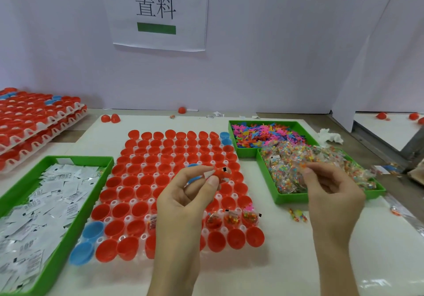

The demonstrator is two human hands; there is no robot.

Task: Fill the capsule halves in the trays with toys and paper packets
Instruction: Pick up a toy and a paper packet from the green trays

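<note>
A clear tray of red and a few blue capsule halves lies in the middle of the table. Three halves in its near right rows hold bead packets. My left hand hovers over the tray and pinches a small packet between thumb and fingers. Over the green bin of clear bead packets, my right hand pinches one packet at its fingertips. A green bin of white paper packets sits at the left.
A green bin of colourful flat toys stands behind the bead bin. Stacked trays of red capsule halves sit at the far left. Loose red halves, a stray bead packet and crumpled tissue lie on the table.
</note>
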